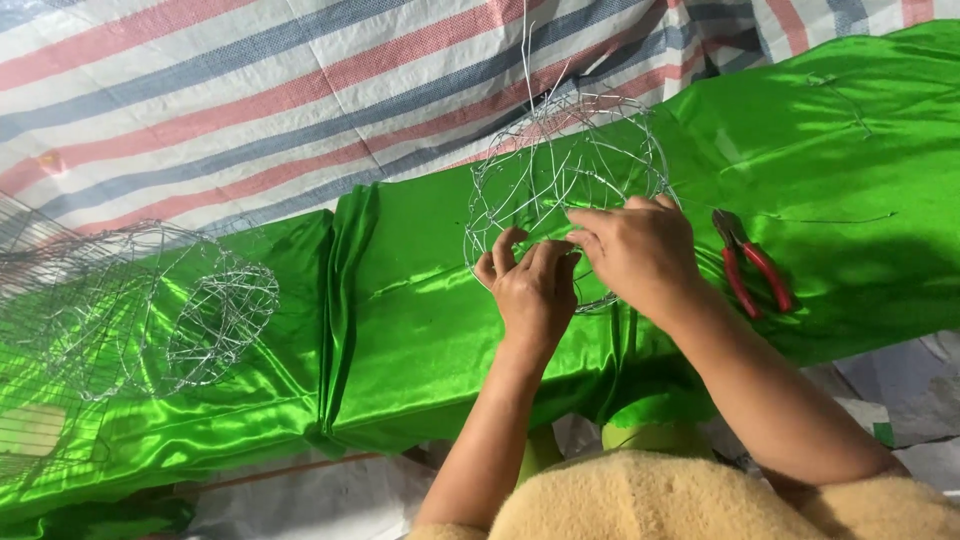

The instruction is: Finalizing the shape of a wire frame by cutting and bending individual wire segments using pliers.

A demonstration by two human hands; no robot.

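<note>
A rounded silver wire frame (570,165) stands on shiny green satin cloth (420,300). My left hand (530,290) grips the frame's near edge, fingers curled over the wires. My right hand (635,250) pinches the wires right beside it, fingers pointing left toward the left hand. Loose wire ends stick up from the top of the frame.
Red-handled pliers (750,265) lie on the cloth just right of my right hand. A second, larger wire frame (170,305) lies at the left on the cloth. A striped red, blue and white tarpaulin (250,100) hangs behind. A thin loose wire (840,218) lies at the right.
</note>
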